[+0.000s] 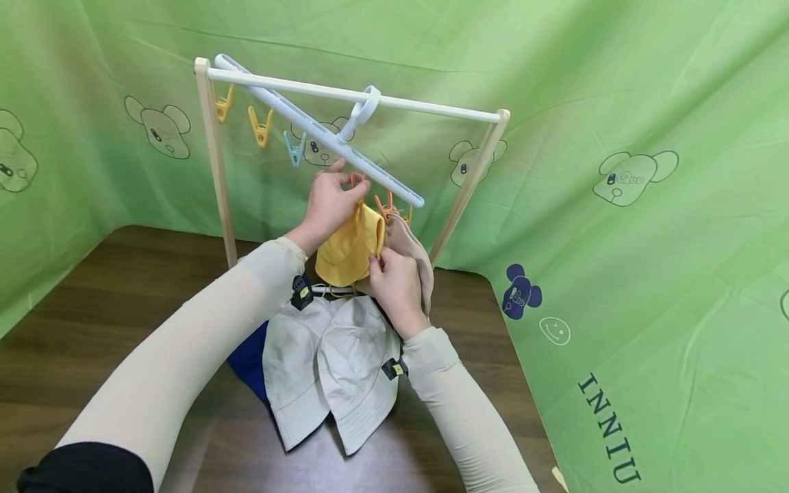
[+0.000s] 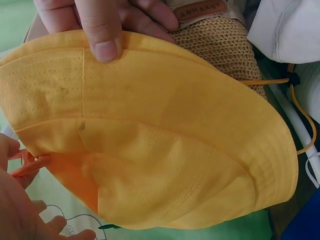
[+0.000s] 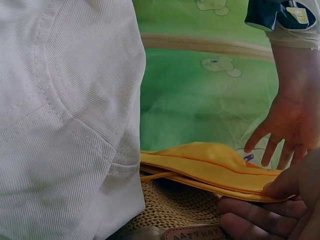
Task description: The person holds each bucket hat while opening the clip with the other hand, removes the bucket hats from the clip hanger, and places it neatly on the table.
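A yellow bucket hat [image 1: 345, 250] hangs under the pale blue hanger [image 1: 320, 133]. My left hand [image 1: 324, 209] pinches an orange clothespin [image 2: 31, 164] at the crown end of the hat, as the left wrist view shows. Between thumb and fingers my right hand [image 1: 399, 287] grips the hat's brim; in the right wrist view the thumb [image 3: 282, 185] lies over the folded yellow edge. Just right of it a beige hat [image 1: 411, 243] hangs from another orange clothespin [image 1: 386, 205]. A woven straw-coloured hat [image 2: 215, 47] with a leather label shows behind the yellow one.
The hanger hooks over the white bar [image 1: 431, 106] of a wooden-legged rack. Yellow clothespins [image 1: 261, 128] and a blue clothespin [image 1: 294, 148] dangle at its left. Nearer stand white hats [image 1: 296, 370] and something dark blue [image 1: 249, 356] over the wooden table [image 1: 80, 301]. Green cloth [image 1: 678, 260] surrounds it.
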The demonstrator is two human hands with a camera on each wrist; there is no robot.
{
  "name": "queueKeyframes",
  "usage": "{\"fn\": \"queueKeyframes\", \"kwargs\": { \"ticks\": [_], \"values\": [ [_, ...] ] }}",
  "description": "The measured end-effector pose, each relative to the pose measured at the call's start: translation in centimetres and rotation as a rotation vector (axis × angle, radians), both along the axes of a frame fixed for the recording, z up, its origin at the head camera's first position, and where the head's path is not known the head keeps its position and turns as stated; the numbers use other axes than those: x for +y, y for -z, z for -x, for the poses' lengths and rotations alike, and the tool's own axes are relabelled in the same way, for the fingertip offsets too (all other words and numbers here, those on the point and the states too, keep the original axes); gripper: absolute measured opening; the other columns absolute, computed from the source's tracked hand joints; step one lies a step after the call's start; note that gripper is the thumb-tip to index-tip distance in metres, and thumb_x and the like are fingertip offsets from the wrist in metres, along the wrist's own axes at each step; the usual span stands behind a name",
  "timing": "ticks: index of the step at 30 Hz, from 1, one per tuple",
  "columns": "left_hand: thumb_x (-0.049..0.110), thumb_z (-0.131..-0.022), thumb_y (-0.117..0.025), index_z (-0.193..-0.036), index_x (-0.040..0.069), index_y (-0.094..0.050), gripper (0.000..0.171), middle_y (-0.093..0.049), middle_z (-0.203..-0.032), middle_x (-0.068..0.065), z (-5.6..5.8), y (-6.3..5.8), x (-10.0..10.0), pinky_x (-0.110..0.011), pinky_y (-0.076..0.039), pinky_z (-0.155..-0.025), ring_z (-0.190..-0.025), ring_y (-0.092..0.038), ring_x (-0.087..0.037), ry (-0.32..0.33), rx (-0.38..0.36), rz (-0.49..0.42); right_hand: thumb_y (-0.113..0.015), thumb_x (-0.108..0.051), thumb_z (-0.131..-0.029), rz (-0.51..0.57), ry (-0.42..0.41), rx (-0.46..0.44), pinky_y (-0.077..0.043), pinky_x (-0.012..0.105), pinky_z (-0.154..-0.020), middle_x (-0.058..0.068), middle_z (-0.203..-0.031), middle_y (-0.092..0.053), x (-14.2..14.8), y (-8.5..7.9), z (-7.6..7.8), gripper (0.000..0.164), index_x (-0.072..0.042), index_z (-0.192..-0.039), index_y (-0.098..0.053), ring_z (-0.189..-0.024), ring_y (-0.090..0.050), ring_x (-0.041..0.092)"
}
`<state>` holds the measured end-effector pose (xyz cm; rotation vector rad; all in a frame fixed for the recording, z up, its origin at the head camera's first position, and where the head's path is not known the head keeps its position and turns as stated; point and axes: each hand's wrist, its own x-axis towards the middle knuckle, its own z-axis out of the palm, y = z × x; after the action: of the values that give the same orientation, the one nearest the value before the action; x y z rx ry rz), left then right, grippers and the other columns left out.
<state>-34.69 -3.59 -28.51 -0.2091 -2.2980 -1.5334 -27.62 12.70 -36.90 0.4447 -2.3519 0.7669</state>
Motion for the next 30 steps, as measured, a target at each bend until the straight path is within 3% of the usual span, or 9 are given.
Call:
{"fn": "queueKeyframes", "kwargs": {
  "ticks": [6, 12, 20, 23, 26, 30],
  "values": [
    [0.035, -0.098, -0.069, -0.112, 0.011, -0.08, 0.029, -0.041, -0.162, -0.003, -0.1, -0.3, -0.1, -0.033, -0.024, -0.124, -0.153, -0.031, -0.019, 0.009, -0.001, 0.02, -0.069, -0.01, -0.094, 0.011, -0.009, 0.009, -0.036, 0.029, -0.043, -0.001, -0.05, -0.049, 0.1, 0.1, -0.1, 0.031, -0.01, -0.065, -0.058, -0.045, -0.047, 0.014],
    [0.035, -0.099, -0.068, -0.111, 0.011, -0.079, 0.03, -0.04, -0.163, -0.001, -0.3, -0.4, -0.2, -0.033, -0.031, -0.12, -0.154, -0.028, -0.016, 0.022, -0.012, 0.035, -0.069, -0.01, -0.093, 0.01, -0.01, 0.023, -0.036, 0.029, -0.042, -0.002, -0.05, -0.047, 0.2, 0.4, -0.4, 0.034, -0.011, -0.063, -0.054, -0.044, -0.048, 0.014],
    [0.036, -0.099, -0.068, -0.111, 0.011, -0.079, 0.03, -0.043, -0.161, 0.0, -0.3, -0.3, -0.3, -0.033, -0.027, -0.122, -0.153, -0.028, -0.011, 0.02, -0.001, 0.046, -0.069, -0.01, -0.093, 0.014, -0.001, 0.046, -0.035, 0.028, -0.042, -0.002, -0.05, -0.047, 0.3, 0.6, -0.9, 0.034, -0.012, -0.063, -0.053, -0.044, -0.047, 0.013],
    [0.036, -0.099, -0.067, -0.108, 0.011, -0.08, 0.03, -0.042, -0.161, -0.001, -0.4, -0.4, -0.3, -0.034, -0.032, -0.119, -0.154, -0.027, -0.012, 0.019, 0.0, 0.054, -0.071, -0.009, -0.092, 0.026, -0.001, 0.07, -0.034, 0.027, -0.042, -0.003, -0.05, -0.046, 0.4, 0.7, -1.0, 0.035, -0.012, -0.062, -0.052, -0.044, -0.046, 0.012],
    [0.037, -0.1, -0.066, -0.101, 0.011, -0.08, 0.029, -0.041, -0.162, -0.001, -0.5, -0.5, -0.2, -0.036, -0.042, -0.107, -0.154, -0.027, -0.012, 0.02, -0.003, 0.053, -0.072, -0.009, -0.091, 0.035, -0.006, 0.092, -0.033, 0.027, -0.042, -0.004, -0.05, -0.045, 0.4, 0.8, -1.1, 0.037, -0.012, -0.061, -0.051, -0.044, -0.045, 0.011],
    [0.037, -0.099, -0.066, -0.096, 0.012, -0.079, 0.029, -0.04, -0.163, 0.0, -0.7, -0.5, -0.3, -0.036, -0.043, -0.105, -0.154, -0.026, -0.012, 0.018, -0.011, 0.05, -0.072, -0.009, -0.091, 0.042, -0.015, 0.096, -0.033, 0.027, -0.041, -0.004, -0.05, -0.044, 0.5, 1.0, -1.4, 0.038, -0.012, -0.06, -0.05, -0.045, -0.045, 0.012]
  ]
}}
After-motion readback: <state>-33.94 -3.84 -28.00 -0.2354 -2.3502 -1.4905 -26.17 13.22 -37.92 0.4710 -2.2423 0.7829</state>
